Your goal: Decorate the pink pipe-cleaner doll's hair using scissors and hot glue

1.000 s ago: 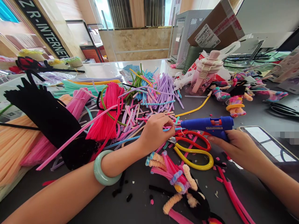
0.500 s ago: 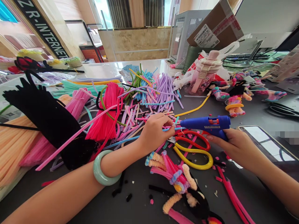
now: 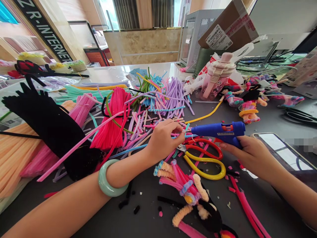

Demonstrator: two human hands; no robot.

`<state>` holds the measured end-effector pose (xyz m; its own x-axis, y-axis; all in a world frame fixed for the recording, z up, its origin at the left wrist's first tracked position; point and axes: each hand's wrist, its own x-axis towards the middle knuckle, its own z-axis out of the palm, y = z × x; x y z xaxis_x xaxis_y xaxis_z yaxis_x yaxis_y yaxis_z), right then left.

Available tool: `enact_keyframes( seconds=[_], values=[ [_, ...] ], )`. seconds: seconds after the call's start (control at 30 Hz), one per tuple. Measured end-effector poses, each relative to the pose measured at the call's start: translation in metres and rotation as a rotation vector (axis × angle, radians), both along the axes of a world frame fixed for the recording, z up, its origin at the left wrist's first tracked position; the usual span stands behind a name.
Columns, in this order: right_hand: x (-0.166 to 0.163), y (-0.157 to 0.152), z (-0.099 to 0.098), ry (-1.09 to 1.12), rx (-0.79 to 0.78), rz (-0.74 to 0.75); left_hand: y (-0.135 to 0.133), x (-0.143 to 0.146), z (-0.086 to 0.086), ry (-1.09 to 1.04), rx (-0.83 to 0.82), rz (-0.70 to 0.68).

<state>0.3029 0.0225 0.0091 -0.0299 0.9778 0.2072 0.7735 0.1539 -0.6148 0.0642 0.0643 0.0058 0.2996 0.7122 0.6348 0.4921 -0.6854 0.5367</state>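
Note:
My right hand (image 3: 244, 153) is closed around the handle of a blue hot glue gun (image 3: 218, 129), whose nozzle points left. At the nozzle tip, the fingers of my left hand (image 3: 165, 135) are pinched together; whatever small piece they hold is mostly hidden. A green bangle (image 3: 112, 178) circles my left wrist. Below the glue gun lie scissors with red and yellow handles (image 3: 205, 165), their blades partly covered. Nearer to me rests a pipe-cleaner doll (image 3: 190, 193) in pink, blue, peach and black.
Bundles of pipe cleaners in black (image 3: 49, 129), hot pink (image 3: 112, 119) and purple (image 3: 173, 96) cover the left and middle. A pink bottle (image 3: 218, 77) stands behind, with finished dolls (image 3: 250, 96) beside it. A phone (image 3: 282, 148) and black scissors (image 3: 300, 116) lie right.
Hardly anything differs. The glue gun and my right hand have shifted very slightly, with the nozzle still at my left fingertips.

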Motion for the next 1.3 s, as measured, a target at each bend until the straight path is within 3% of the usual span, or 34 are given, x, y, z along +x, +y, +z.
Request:
enact_keyframes(
  seconds=[0.37,1.3],
  values=[
    [0.003,0.001,-0.006,0.17,-0.177,-0.124,-0.002,0.0,0.003,-0.025,-0.032,0.029],
    [0.005,0.003,-0.007,0.476,-0.294,-0.063,-0.001,0.0,0.003,-0.039,-0.041,-0.002]
  ],
)
